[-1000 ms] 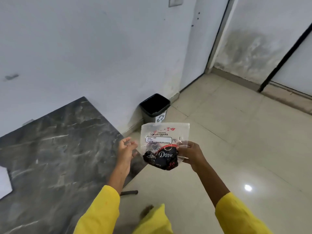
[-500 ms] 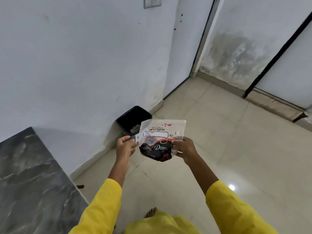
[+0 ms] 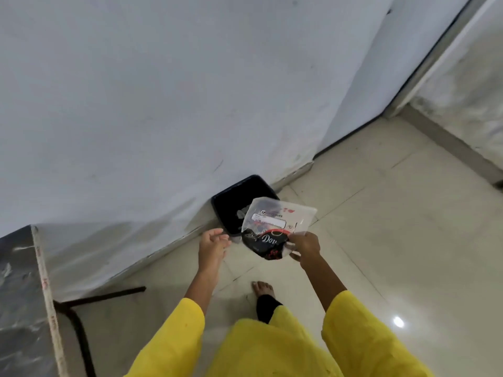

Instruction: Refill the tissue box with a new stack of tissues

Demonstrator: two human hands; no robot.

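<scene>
My right hand (image 3: 304, 245) grips a clear plastic tissue wrapper (image 3: 277, 221) with a white label and a crumpled black wrapper inside its lower part. The wrapper hangs over the near rim of a black waste bin (image 3: 231, 204) that stands on the floor against the white wall. My left hand (image 3: 212, 244) is just left of the wrapper, fingers loosely apart, and holds nothing. The tissue box and the tissue stack are out of view.
A dark marble table (image 3: 19, 295) with a black metal leg (image 3: 81, 317) fills the lower left. My foot (image 3: 262, 291) stands on beige floor tiles below the bin. A door frame (image 3: 424, 63) rises at the upper right.
I have stepped closer to the bin and look down more steeply. My left hand has let go of the wrapper's edge; my right hand has carried the wrapper over the bin.
</scene>
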